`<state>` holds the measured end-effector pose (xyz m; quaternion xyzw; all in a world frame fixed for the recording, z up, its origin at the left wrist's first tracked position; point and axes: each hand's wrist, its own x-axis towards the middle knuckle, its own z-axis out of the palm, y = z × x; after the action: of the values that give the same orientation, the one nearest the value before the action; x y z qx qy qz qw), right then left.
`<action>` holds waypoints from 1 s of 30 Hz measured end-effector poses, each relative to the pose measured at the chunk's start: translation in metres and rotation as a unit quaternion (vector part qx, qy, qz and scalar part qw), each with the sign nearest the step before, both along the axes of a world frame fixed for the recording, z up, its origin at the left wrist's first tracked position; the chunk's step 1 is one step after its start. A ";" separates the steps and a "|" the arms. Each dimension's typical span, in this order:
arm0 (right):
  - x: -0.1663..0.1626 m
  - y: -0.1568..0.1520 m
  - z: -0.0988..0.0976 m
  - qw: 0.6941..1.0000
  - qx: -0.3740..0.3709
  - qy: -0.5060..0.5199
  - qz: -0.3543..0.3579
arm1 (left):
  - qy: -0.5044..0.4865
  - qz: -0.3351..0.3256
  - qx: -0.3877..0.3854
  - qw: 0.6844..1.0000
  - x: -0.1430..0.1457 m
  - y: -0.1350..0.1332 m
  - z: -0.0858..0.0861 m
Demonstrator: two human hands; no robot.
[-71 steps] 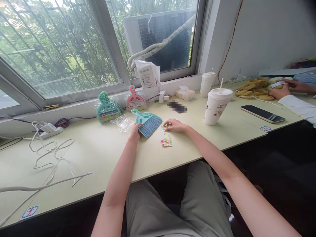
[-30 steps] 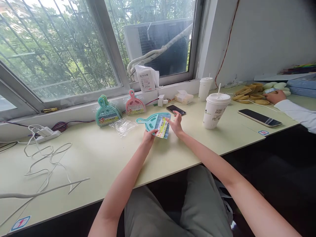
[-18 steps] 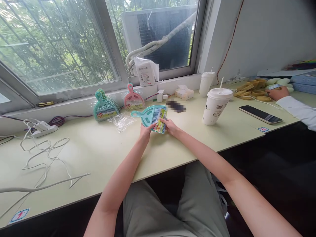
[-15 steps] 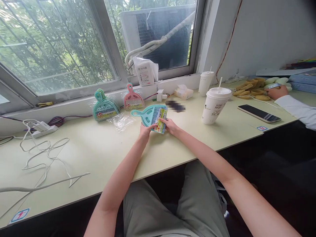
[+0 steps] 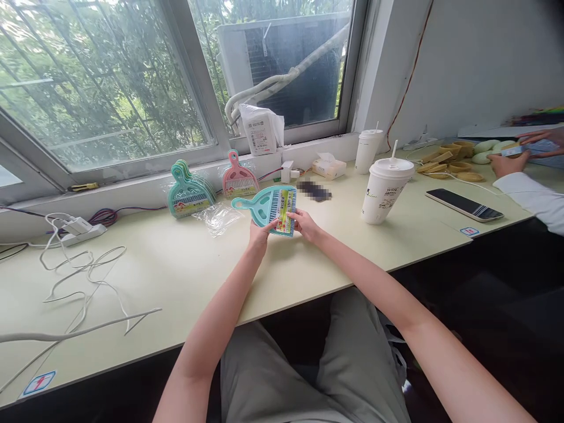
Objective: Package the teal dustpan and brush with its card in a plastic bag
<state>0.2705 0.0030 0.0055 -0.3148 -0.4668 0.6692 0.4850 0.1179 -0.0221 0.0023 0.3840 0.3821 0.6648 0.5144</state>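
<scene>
Dustpan (image 5: 263,207) between stack of dustpans (image 5: 190,197) at left and cup (image 5: 384,191) at right

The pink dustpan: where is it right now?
In the head view the pink dustpan leans against the windowsill, centre-left, just right of the stack of teal dustpans and beyond the teal dustpan set.

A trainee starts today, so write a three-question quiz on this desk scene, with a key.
1. True or false: the left hand and the right hand both hold the teal dustpan.
2. What is pressed on the teal dustpan? A) a phone B) a card C) a straw
3. What colour is the lone dustpan leaning at the sill?
Key: 1 true; 2 B; 3 pink.
</scene>
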 end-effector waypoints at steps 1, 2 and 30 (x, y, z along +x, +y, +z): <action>0.000 0.001 -0.001 1.000 0.003 -0.001 -0.005 | -0.003 -0.014 0.001 1.000 -0.001 0.000 0.000; 0.000 0.001 -0.002 1.000 0.006 -0.001 -0.009 | -0.004 -0.026 0.002 1.000 -0.002 0.000 -0.001; 0.006 0.009 -0.005 0.998 -0.007 0.032 -0.048 | 0.274 0.089 -0.022 0.957 -0.041 0.016 0.002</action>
<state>0.2764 0.0125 0.0006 -0.3190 -0.4304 0.6580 0.5292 0.0769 -0.0059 0.0047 0.5045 0.5554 0.5687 0.3371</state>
